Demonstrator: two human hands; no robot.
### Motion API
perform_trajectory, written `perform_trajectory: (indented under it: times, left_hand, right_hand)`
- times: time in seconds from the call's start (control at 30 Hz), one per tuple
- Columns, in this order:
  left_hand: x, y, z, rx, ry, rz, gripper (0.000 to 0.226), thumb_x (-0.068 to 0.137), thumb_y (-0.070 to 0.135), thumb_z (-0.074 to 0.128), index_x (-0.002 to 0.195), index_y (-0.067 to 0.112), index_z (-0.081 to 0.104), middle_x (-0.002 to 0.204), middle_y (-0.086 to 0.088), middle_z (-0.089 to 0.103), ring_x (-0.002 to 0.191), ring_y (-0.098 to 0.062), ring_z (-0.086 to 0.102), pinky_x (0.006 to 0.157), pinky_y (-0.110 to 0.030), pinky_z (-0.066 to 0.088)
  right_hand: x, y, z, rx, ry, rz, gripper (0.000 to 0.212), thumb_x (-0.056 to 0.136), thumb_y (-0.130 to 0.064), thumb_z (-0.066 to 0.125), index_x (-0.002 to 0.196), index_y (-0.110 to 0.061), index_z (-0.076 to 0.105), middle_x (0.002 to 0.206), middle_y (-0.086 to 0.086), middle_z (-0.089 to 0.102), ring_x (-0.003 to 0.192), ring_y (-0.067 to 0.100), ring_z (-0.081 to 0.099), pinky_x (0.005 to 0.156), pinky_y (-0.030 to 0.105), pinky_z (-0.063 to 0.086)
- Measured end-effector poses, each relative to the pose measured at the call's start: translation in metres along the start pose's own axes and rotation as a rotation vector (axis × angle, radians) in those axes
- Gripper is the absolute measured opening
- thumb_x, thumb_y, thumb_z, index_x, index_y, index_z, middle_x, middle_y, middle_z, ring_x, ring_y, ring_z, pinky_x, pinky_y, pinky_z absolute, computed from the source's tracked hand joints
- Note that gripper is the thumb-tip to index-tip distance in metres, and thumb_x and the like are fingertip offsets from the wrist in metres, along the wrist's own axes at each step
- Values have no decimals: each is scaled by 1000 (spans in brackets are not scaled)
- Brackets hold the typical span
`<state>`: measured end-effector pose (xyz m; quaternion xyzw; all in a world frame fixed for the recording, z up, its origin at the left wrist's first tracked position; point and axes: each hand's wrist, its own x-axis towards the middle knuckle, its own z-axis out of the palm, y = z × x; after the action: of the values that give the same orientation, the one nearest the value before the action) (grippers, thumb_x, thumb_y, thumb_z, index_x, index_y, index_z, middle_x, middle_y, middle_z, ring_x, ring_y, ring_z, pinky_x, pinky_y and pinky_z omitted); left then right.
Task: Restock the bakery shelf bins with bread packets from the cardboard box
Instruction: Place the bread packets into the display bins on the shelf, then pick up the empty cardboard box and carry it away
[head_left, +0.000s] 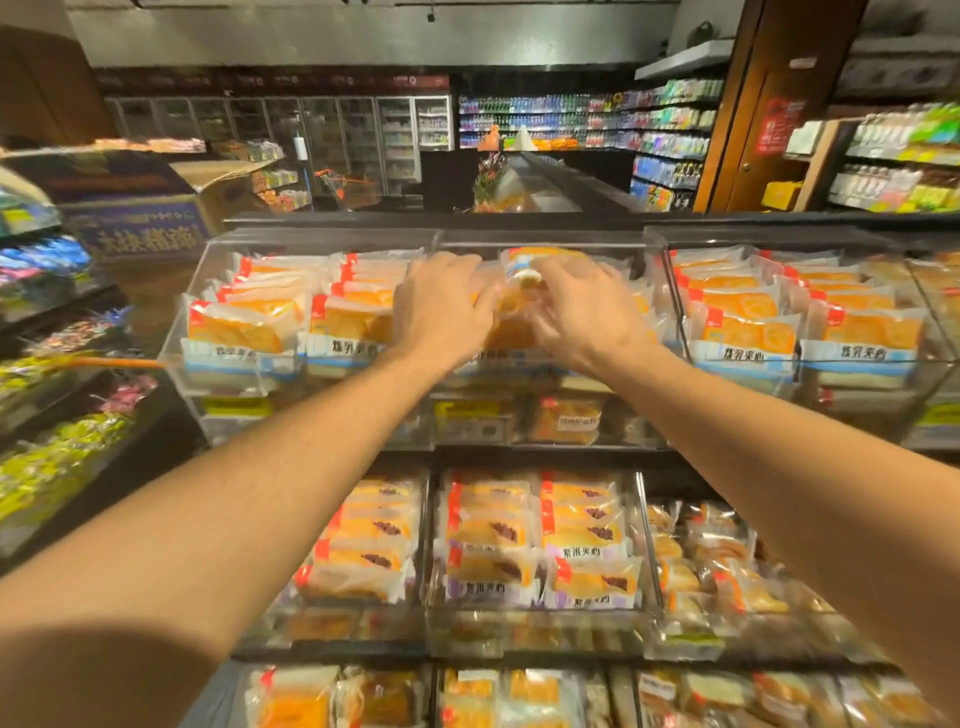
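Two bare hands reach into the middle clear bin (540, 240) of the top shelf row. The left hand (441, 304) lies palm down with fingers curled over a bread packet (514, 317) at the bin's centre; the right hand (584, 306) grips the same packet from the other side, thumb and fingers pinching its upper edge. The packet sits between the two hands, above the packets already stacked there, though blur hides its outline. Three bins show along this top row; the left bin (182, 343) holds two columns of packets, the right bin (670, 249) two more. A cardboard box (228, 182) stands open beyond the shelf's left end.
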<state>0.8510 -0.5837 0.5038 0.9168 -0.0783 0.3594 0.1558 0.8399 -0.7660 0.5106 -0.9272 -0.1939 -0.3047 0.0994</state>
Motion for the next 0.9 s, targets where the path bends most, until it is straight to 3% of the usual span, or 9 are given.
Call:
perform_trajectory:
  times: [0.17, 0.43, 0.53, 0.63, 0.8, 0.9]
  left_hand:
    - [-88, -30, -36, -2, 41, -97, 47, 86, 47, 53, 120, 18, 66, 117, -9, 66, 108, -32, 58, 94, -39, 45]
    - [-297, -36, -105, 80, 16, -369, 45, 87, 40, 62, 125, 14, 65, 121, -12, 66, 112, -32, 58, 98, -36, 40]
    - [-393, -40, -131, 95, -57, -545, 49, 86, 47, 57, 124, 17, 64, 118, -11, 66, 109, -34, 61, 91, -41, 49]
    - [-494, -50, -161, 109, -155, -727, 56, 90, 51, 53, 136, 20, 56, 134, -6, 58, 122, -28, 55, 100, -40, 46]
    - [-643, -68, -213, 129, -187, -1028, 51, 92, 42, 65, 136, 17, 56, 129, -7, 60, 116, -28, 57, 93, -33, 43]
    - [-721, -83, -251, 105, -225, -1240, 52, 95, 38, 62, 142, 19, 47, 133, -6, 56, 119, -28, 55, 92, -31, 43]
  right_hand:
    - [-59, -45, -1, 40, -36, -131, 58, 82, -46, 61, 130, -13, 56, 125, 11, 63, 118, 34, 56, 102, 47, 41]
    - [-203, -136, 28, 242, -221, -371, 67, 77, -56, 49, 127, -12, 58, 122, 10, 63, 113, 34, 60, 93, 46, 48]
    - [-269, -181, 37, 284, -322, -472, 69, 76, -56, 51, 128, -11, 57, 124, 14, 62, 114, 37, 59, 89, 48, 48]
    - [-333, -232, 53, 322, -460, -540, 76, 75, -63, 42, 133, -15, 55, 134, 11, 58, 119, 36, 55, 94, 47, 47]
    - [-426, -332, 80, 356, -687, -666, 79, 71, -65, 39, 130, -15, 54, 131, 13, 57, 120, 37, 54, 95, 48, 47]
    - [-478, -403, 92, 378, -796, -733, 75, 74, -64, 48, 132, -16, 51, 130, 13, 58, 117, 37, 55, 93, 48, 49]
